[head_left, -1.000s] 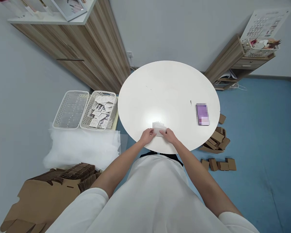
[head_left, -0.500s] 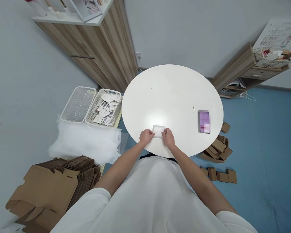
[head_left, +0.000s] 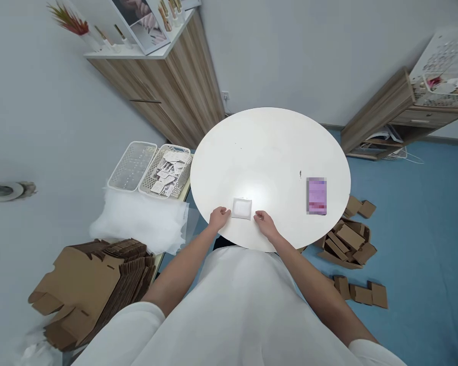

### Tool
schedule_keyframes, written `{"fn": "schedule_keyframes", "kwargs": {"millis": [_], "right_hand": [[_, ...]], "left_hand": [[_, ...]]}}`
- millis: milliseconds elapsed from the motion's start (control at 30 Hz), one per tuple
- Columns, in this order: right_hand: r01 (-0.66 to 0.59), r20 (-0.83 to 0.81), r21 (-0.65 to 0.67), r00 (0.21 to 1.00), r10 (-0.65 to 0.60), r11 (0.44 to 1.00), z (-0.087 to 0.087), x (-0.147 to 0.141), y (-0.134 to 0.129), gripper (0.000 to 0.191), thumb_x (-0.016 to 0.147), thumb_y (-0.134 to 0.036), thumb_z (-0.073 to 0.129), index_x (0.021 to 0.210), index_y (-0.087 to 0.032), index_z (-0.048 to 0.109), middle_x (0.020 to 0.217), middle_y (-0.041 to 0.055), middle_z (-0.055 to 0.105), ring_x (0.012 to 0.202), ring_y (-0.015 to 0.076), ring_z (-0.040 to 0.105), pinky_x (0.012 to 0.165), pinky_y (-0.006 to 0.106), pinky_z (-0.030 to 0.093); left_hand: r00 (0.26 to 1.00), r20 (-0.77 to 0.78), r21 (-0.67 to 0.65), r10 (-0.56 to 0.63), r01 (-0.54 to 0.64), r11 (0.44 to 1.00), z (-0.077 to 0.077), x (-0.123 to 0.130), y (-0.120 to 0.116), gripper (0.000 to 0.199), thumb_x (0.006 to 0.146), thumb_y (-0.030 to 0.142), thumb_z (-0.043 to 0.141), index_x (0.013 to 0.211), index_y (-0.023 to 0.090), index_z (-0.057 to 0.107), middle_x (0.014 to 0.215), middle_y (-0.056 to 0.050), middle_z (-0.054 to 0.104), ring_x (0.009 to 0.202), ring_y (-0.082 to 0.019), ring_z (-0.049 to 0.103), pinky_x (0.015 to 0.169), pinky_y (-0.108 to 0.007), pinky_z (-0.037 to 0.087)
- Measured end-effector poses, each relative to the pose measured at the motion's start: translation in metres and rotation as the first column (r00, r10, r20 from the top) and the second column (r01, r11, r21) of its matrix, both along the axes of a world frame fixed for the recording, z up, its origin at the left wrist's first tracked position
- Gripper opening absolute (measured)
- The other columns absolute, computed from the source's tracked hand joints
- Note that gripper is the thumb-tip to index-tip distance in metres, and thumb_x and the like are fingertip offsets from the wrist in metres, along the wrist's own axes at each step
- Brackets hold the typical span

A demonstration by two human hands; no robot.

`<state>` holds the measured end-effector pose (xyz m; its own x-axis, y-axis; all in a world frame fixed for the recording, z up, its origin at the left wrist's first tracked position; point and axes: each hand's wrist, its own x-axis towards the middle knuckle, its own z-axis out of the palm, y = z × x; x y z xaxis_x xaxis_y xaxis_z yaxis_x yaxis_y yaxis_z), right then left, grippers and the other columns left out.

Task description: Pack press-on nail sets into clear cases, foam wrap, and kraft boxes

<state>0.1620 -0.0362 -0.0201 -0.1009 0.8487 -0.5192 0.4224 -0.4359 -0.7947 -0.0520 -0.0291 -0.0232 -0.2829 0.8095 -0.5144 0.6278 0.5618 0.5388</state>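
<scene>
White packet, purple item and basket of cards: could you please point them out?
White packet (head_left: 241, 209): head view, middle of its top.
Purple item (head_left: 317, 195): head view, middle of its top.
Basket of cards (head_left: 183, 178): head view, side wall.

purple item (head_left: 316, 195) pixelated; shelf basket (head_left: 442, 99) cut by right edge

Packet (head_left: 241, 208) on table (head_left: 267, 152), blurred item (head_left: 316, 195) to its right, baskets (head_left: 133, 165) left of table, boxes (head_left: 361, 294) on floor (head_left: 416, 239) at right

Table (head_left: 269, 147): plain white.
Small packet (head_left: 241, 208): white.
Shirt (head_left: 244, 300): plain white.
Blurred item (head_left: 316, 195): purple, with a reddish band.
Cabinet (head_left: 175, 86): brown-grey wood grain, white top.
Floor (head_left: 416, 229): blue.
Cardboard stack (head_left: 87, 279): brown.
Baskets (head_left: 133, 165): white, perforated pattern.
Wall (head_left: 290, 56): pale grey.
</scene>
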Motion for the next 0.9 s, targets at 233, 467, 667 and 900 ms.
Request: {"fn": "schedule_keyframes", "kwargs": {"millis": [233,467,667,900], "right_hand": [[0.046,-0.120,-0.104,0.991,-0.058,0.994,-0.001,-0.010,0.010,0.055,0.080,-0.047,0.039,0.130,-0.024,0.031,0.123,0.0110,0.048,0.104,0.0204,0.053,0.077,0.034,0.048],[0.068,-0.148,-0.182,0.984,-0.095,0.981,0.003,-0.051,0.023,0.061,0.082,-0.049,0.037,0.135,-0.024,0.021,0.130,0.0106,0.040,0.109,0.0195,0.051,0.080,0.032,0.048],[0.113,-0.226,-0.220,0.960,-0.163,0.969,0.010,-0.111,0.070,0.056,0.080,-0.048,0.041,0.131,-0.026,0.030,0.132,0.0078,0.040,0.115,0.0215,0.046,0.086,0.035,0.045],[0.027,-0.239,-0.212,0.968,-0.079,0.977,0.013,-0.188,0.126,0.057,0.080,-0.048,0.042,0.131,-0.028,0.029,0.135,0.0033,0.037,0.116,0.0197,0.044,0.087,0.032,0.044]], "left_hand": [[0.993,0.083,0.016,-0.088,0.087,0.996,-0.003,0.013,0.005,0.042,0.075,0.033,0.054,0.115,0.018,0.051,0.097,-0.006,0.061,0.086,-0.016,0.058,0.079,-0.028,0.045],[0.978,0.170,0.060,-0.118,0.109,0.992,-0.011,0.004,0.024,0.041,0.074,0.025,0.055,0.114,0.019,0.050,0.095,-0.004,0.061,0.076,-0.014,0.058,0.076,-0.029,0.047],[0.978,0.203,0.147,-0.037,0.007,0.989,-0.008,-0.058,0.061,0.044,0.076,0.024,0.053,0.118,0.017,0.043,0.102,-0.008,0.060,0.087,-0.016,0.058,0.078,-0.030,0.047],[0.987,0.158,0.215,-0.035,0.000,0.977,-0.014,-0.125,0.096,0.053,0.071,0.011,0.047,0.123,0.017,0.041,0.122,-0.009,0.049,0.113,-0.022,0.045,0.095,-0.034,0.039]]}}
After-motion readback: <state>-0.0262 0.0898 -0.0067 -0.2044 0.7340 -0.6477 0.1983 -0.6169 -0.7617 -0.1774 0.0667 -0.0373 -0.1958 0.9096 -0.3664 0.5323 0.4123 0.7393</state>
